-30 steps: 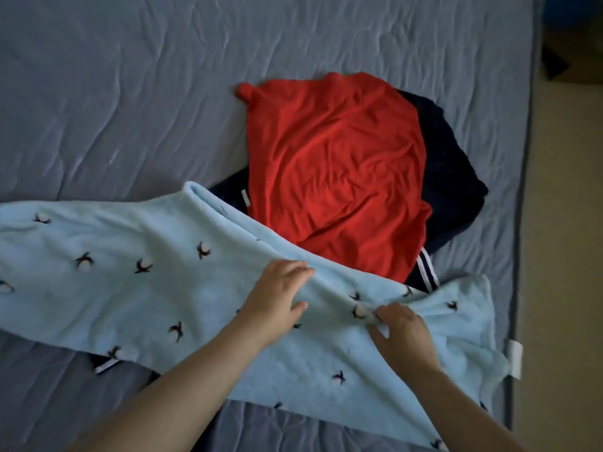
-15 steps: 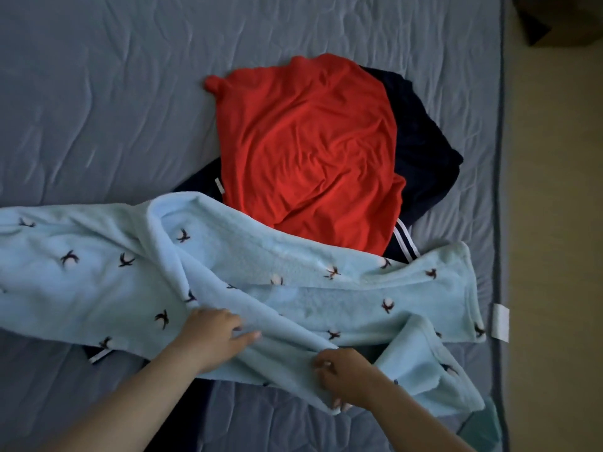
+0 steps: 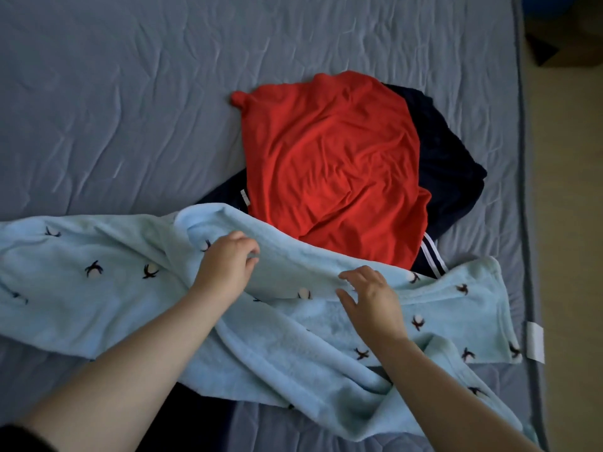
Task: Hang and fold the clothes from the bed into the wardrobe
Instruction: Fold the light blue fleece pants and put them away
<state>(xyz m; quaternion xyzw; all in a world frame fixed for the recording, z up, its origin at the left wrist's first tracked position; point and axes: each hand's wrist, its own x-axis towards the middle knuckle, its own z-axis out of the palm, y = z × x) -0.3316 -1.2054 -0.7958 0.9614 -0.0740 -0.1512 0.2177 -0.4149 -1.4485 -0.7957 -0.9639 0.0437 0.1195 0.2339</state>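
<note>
A light-blue fleece garment (image 3: 98,298) with small dark motifs lies spread across the near part of the bed, rumpled into folds at its right end. My left hand (image 3: 225,270) sits on its upper fold, fingers curled and pinching the fabric. Further right, my right hand (image 3: 370,298) rests on the same fold with fingers spread and only lightly bent. Behind the fleece lies a red shirt (image 3: 326,164), crumpled flat on top of a navy garment (image 3: 450,177) with white stripes. The fleece covers the near edges of both.
The grey-blue bed sheet (image 3: 130,93) stretches wrinkled to the left and back. The bed's right edge carries a white tag (image 3: 535,342), with beige floor (image 3: 571,239) beyond it. A dark object (image 3: 551,47) stands on the floor at top right.
Both hands have moved away from me, from the near fold up to the fleece's upper fold. My right hand has let go of the bunched fabric and spread its fingers.
</note>
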